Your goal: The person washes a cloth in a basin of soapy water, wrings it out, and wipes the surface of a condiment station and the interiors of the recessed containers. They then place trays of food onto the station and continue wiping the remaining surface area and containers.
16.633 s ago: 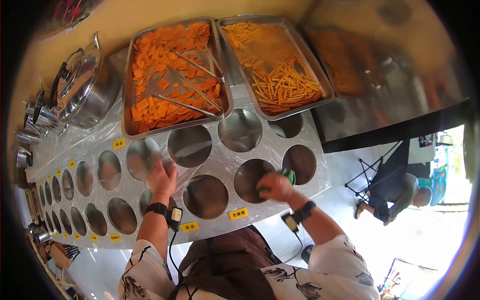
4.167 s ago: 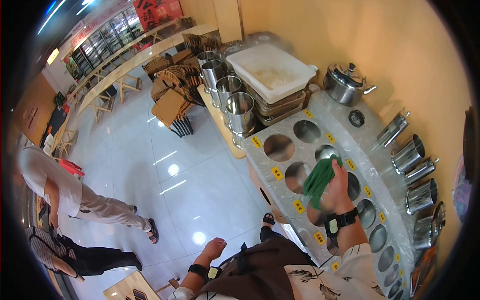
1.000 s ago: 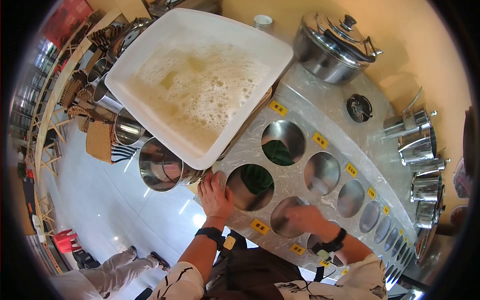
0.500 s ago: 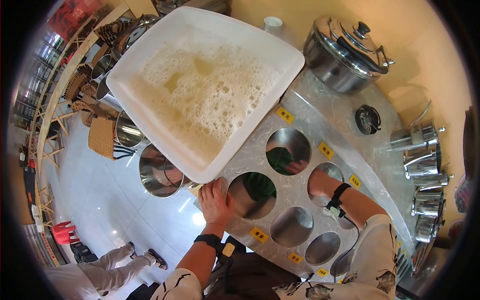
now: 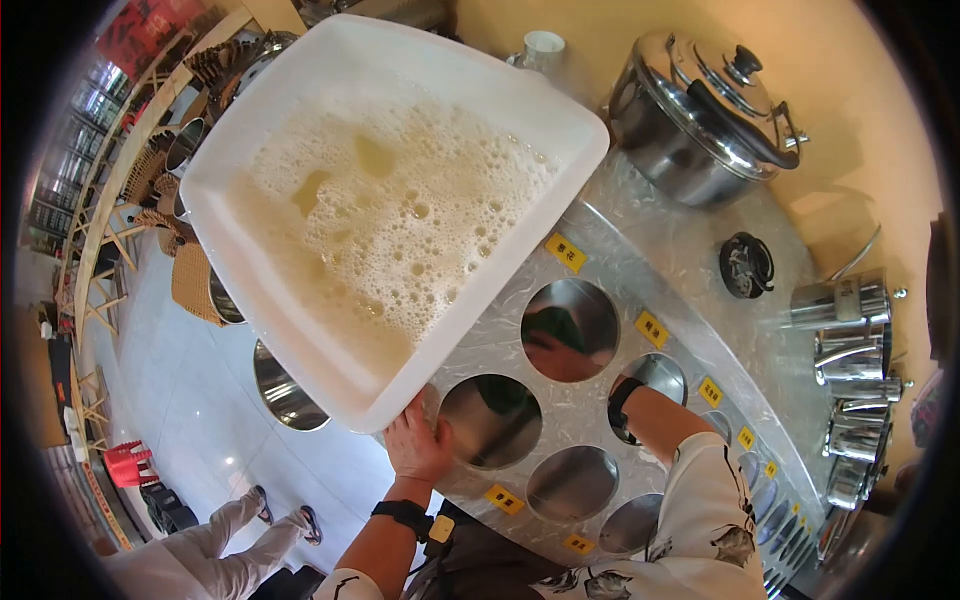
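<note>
Green cloth (image 5: 556,323) at right grip (image 5: 560,360)

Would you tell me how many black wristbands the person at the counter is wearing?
2: the left wristband, below the near corner of the white basin; the right wristband, partly inside a round counter opening. Sleeves might hide more.

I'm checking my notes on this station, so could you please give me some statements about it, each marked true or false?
The white basin contains foamy liquid. True.
The right arm reaches into a round opening. True.
The left hand is submerged in the foam. False: it is outside, by the basin's lower corner.
The large steel pot is uncovered. False: its lid is on.
The counter labels are yellow. True.
</note>
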{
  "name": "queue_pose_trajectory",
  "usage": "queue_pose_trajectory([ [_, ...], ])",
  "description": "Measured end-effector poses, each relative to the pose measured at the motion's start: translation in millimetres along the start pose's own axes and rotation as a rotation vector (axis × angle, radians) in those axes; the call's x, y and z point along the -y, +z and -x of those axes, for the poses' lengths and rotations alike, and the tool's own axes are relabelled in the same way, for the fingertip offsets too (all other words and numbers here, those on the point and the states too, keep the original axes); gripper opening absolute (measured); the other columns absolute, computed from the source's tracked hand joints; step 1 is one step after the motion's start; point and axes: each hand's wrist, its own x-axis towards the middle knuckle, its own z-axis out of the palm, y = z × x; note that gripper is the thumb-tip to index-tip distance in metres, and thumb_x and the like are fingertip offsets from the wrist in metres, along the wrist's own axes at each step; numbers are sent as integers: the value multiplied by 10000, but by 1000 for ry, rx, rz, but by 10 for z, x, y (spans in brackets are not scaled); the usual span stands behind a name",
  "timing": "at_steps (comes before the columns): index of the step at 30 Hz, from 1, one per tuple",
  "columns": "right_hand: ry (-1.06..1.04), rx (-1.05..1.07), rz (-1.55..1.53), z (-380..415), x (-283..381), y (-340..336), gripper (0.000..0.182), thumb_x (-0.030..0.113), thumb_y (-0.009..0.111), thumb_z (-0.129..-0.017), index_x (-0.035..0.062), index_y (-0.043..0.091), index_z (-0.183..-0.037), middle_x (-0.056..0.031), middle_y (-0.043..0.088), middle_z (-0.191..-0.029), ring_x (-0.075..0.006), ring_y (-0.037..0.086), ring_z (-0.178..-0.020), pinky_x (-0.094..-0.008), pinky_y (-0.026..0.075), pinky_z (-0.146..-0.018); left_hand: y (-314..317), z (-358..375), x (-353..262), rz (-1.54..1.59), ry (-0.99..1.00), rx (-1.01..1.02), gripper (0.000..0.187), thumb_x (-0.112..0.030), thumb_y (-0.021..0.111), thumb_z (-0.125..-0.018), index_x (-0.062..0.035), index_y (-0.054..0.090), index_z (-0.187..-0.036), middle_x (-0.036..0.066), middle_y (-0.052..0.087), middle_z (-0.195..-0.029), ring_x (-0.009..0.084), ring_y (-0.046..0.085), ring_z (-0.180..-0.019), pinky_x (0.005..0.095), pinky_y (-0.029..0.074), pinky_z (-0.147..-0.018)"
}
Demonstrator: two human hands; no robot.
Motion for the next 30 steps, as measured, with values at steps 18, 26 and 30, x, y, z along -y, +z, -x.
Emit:
queue_pose_trajectory([
  [18, 764, -226, -347, -28, -201, -382, 569, 322, 740, -664, 10, 573, -1109, -247, 404, -1402, -388, 380, -1308, -500, 309, -1054, 43, -18, 12, -33, 42, -61, 586, -116, 656, -697, -62, 466, -1250, 180, 476, -1275, 381, 435, -1188, 512, 297, -1049],
  [26, 754, 285, -286, 325, -129, -425, 703, 408, 733, -636, 8, 547, -1183, -269, 300, -1460, -413, 325, -1334, -531, 293, -1079, 22, 7, 3, 9, 60, -95, 579, -135, 661, -715, -59, 459, -1252, 183, 475, -1281, 385, 438, -1186, 518, 293, -1054],
  [30, 650, 234, -361, 628, -149, -399, 740, 446, 707, -676, 18, 517, -1249, -254, 234, -1502, -407, 269, -1374, -526, 213, -1133, 18, 12, 41, 27, 47, -83, 575, -127, 658, -728, -60, 453, -1261, 187, 466, -1288, 382, 425, -1204, 511, 286, -1061],
])
